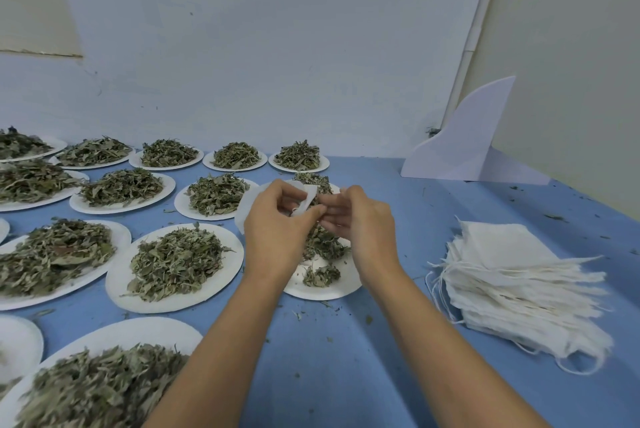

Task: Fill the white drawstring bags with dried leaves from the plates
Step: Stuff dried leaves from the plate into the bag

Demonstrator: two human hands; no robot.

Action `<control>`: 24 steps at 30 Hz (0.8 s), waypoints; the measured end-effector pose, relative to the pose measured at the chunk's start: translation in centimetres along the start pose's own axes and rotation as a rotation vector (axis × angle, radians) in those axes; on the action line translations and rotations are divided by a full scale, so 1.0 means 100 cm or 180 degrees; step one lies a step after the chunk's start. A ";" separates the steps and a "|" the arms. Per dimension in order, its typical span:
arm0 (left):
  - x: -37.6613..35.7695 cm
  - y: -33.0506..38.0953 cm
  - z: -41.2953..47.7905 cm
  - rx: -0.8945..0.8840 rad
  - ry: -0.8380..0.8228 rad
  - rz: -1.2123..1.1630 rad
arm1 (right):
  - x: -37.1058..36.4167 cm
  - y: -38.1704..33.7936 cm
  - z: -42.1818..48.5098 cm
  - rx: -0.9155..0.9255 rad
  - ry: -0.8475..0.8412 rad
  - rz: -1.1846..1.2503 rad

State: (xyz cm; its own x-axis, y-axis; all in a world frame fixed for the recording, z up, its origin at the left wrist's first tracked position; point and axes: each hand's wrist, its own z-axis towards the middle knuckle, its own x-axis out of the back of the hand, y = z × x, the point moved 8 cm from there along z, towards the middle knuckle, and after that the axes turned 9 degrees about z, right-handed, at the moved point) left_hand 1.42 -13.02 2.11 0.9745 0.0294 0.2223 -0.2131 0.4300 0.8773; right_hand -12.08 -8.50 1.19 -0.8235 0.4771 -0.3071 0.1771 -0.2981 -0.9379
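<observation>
My left hand point(277, 223) and my right hand point(360, 220) meet above a white plate point(322, 289) that carries a small remnant of dried leaves point(320, 275). Between them is a white drawstring bag point(306, 201); the left thumb and fingers pinch its edge, and the right fingertips pinch it from the other side. A short string shows just below the bag. Most of the bag is hidden behind my fingers. A stack of empty white drawstring bags point(519, 282) lies to the right on the blue table point(346, 358).
Several white plates heaped with dried leaves point(173, 261) cover the left half of the table, reaching to the wall. A white curved stand point(464, 140) sits at the back right. Leaf crumbs are scattered on the blue cloth around the plates.
</observation>
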 end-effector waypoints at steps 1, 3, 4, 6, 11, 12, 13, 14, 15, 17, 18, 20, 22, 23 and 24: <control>0.001 -0.003 0.001 0.0071 -0.0005 -0.0051 | -0.001 -0.001 -0.001 0.0054 -0.0008 -0.0054; 0.000 -0.008 0.002 0.0226 -0.0029 -0.0184 | -0.002 -0.003 -0.002 0.0150 -0.0046 -0.0134; 0.000 -0.009 0.003 0.0290 -0.0028 -0.0254 | -0.002 -0.004 -0.002 0.0172 -0.0073 -0.0149; 0.000 -0.011 0.003 0.0353 0.0026 -0.0340 | -0.003 -0.005 -0.001 0.0200 -0.0170 -0.0189; 0.000 -0.012 0.004 0.0368 0.0051 -0.0366 | 0.003 -0.011 0.005 0.0177 -0.0257 -0.0232; -0.001 -0.013 0.003 0.0380 0.0035 -0.0368 | 0.006 -0.012 0.006 0.0172 -0.0189 -0.0166; -0.002 -0.013 0.003 0.0397 0.0018 -0.0372 | 0.010 -0.012 0.007 0.0205 -0.0079 -0.0124; -0.004 -0.013 0.002 0.0409 -0.0006 -0.0381 | 0.015 -0.013 0.007 0.0289 0.0053 -0.0146; -0.005 -0.013 0.002 0.0406 -0.0039 -0.0400 | 0.019 -0.014 0.009 0.0402 0.0164 -0.0259; -0.007 -0.011 0.001 0.0383 -0.0140 -0.0444 | 0.021 -0.016 0.011 0.0587 0.0181 -0.0675; -0.008 -0.011 0.001 0.0377 -0.0202 -0.0466 | 0.019 -0.015 0.012 0.0613 0.0097 -0.0866; -0.011 -0.009 0.000 0.0367 -0.0336 -0.0490 | 0.016 -0.012 0.013 0.0573 -0.0051 -0.1070; -0.013 -0.008 -0.001 0.0343 -0.0419 -0.0485 | 0.017 -0.013 0.013 0.0607 -0.0017 -0.1195; -0.014 -0.008 -0.001 0.0340 -0.0428 -0.0472 | 0.018 -0.014 0.013 0.0642 0.0028 -0.1235; -0.013 -0.008 -0.001 0.0354 -0.0410 -0.0445 | 0.020 -0.014 0.013 0.0665 0.0060 -0.1243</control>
State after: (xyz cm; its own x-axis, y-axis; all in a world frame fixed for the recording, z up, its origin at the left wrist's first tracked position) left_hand 0.31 -13.36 1.08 0.9797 -0.1420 0.1415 -0.0900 0.3194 0.9433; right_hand -14.67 -8.25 2.13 -0.7966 0.6015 0.0593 -0.2598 -0.2523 -0.9321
